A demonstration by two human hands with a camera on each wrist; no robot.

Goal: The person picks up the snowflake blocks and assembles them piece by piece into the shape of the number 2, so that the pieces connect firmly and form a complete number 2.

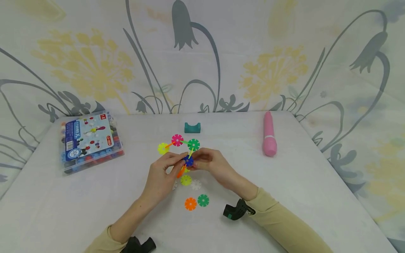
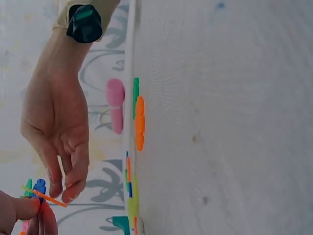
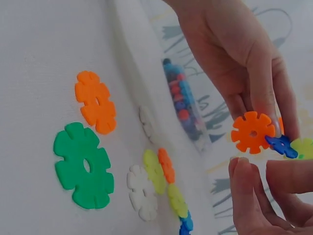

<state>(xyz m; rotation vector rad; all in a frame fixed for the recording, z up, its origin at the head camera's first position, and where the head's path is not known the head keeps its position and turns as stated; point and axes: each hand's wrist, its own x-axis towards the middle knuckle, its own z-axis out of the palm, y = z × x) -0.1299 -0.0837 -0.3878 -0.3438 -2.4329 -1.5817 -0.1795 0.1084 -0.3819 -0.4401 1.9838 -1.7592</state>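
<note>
My left hand (image 1: 160, 177) pinches a chain of interlocking slotted plastic discs near its blue disc (image 1: 188, 161). An orange disc (image 3: 252, 132) is joined to the blue one at the lower end of the chain. Beyond it, in the head view, the chain runs up through a green disc (image 1: 193, 144) and a pink disc (image 1: 177, 140) to a yellow disc (image 1: 163, 148), with edge-on discs between. Close by the orange disc, my right hand (image 2: 58, 117) has its fingers loosely extended; whether a fingertip touches it I cannot tell.
Loose discs lie below the hands, among them an orange disc (image 1: 190, 203), a green disc (image 1: 203, 200) and a white disc (image 1: 196, 184). A box of small parts (image 1: 91, 140) is at left, a teal holder (image 1: 192, 128) behind, a pink cylindrical object (image 1: 269, 135) at right.
</note>
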